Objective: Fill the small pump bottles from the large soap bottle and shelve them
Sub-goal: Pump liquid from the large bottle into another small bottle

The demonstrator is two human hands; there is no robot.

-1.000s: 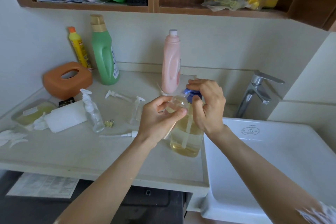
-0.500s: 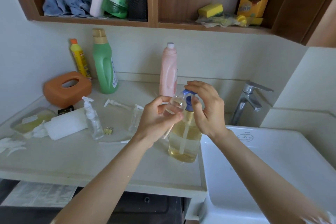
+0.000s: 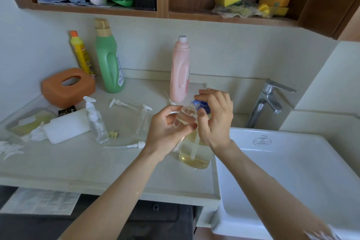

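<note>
Over the counter (image 3: pixel 78 163), left hand (image 3: pixel 167 128) grips small bottle (image 3: pixel 184 118) (tilted); right hand (image 3: pixel 216 117) clasps pump (image 3: pixel 202 105).

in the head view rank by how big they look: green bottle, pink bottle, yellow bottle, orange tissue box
1. green bottle
2. pink bottle
3. orange tissue box, which sits nearer the camera, so its rank against the pink bottle is unsure
4. yellow bottle
</note>
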